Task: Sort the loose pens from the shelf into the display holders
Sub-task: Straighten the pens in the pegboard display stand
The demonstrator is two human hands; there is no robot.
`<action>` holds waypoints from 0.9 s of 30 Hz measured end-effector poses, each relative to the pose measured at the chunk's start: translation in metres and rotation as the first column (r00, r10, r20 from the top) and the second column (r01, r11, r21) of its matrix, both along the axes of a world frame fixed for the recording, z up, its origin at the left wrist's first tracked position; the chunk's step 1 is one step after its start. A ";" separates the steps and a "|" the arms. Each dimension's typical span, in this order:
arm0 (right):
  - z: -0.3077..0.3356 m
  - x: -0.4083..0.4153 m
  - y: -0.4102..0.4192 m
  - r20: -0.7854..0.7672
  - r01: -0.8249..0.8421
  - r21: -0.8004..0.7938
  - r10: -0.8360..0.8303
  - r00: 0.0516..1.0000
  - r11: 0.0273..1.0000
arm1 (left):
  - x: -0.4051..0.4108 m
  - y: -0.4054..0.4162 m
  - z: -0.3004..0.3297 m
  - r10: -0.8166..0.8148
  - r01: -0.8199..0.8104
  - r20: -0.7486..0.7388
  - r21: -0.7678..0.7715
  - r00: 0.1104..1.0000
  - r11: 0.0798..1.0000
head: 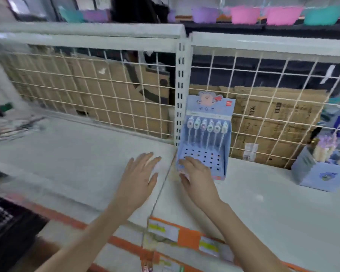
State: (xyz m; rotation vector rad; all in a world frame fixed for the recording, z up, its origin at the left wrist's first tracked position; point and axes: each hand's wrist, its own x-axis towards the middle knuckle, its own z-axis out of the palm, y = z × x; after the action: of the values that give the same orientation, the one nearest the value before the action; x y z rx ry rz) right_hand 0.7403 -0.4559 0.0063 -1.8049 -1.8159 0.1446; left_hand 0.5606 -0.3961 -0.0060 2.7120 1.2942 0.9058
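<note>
**A:** Pens [206,132] — from the head view, where do they stand?

**B:** You have six of them upright in the far row of the blue display holder [204,154], which stands on the white shelf [77,154] against the wire grid [106,91], just right of the slotted post [181,91]. The nearer rows of holes are all bare.

**A:** And my hands?

**B:** Your left hand [139,177] lies flat on the shelf, fingers spread, holding nothing. Your right hand [196,179] reaches onto the near left corner of the holder; its fingers bend down over the edge, but blur hides whether they pinch anything.

**A:** So how far along am I?

**B:** Early, I'd judge: one row filled, most holes waiting. No loose pens are clear to me near your hands; something blurred lies far left on the shelf. A second blue box [320,173] with pale, purple-topped sticks sits well to the right.
</note>
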 end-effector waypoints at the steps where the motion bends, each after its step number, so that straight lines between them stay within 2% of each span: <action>1: 0.001 -0.026 0.008 0.018 -0.022 0.010 0.022 1.000 1.000 | -0.027 0.002 -0.001 0.055 -0.056 -0.026 -0.015 0.998 0.998; 5: 0.005 -0.123 0.036 0.085 -0.134 0.013 0.132 0.988 0.991 | -0.131 0.003 0.003 0.246 -0.251 -0.090 -0.053 0.965 0.967; 10: 0.010 -0.224 0.059 0.140 -0.324 -0.057 0.329 0.934 0.944 | -0.238 -0.007 0.009 0.454 -0.454 -0.022 -0.109 0.891 0.885; 15: 0.017 -0.285 0.090 0.153 -0.444 -0.072 0.450 0.880 0.893 | -0.294 0.004 0.017 0.566 -0.560 0.045 -0.104 0.823 0.822; 21: -0.002 -0.308 0.145 0.109 -0.454 -0.158 0.472 0.875 0.877 | -0.325 0.039 -0.005 0.577 -0.567 0.041 -0.136 0.816 0.812; 27: -0.029 -0.337 0.235 0.025 -0.424 -0.229 0.441 0.897 0.876 | -0.367 0.113 -0.018 0.578 -0.560 0.023 -0.224 0.815 0.798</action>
State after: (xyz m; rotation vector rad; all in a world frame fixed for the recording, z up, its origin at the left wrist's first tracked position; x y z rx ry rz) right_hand 0.4037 -0.2210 -0.0223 -1.5239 -2.3174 0.4682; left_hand 0.1938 -0.2831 -0.0241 2.1096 2.1056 0.8356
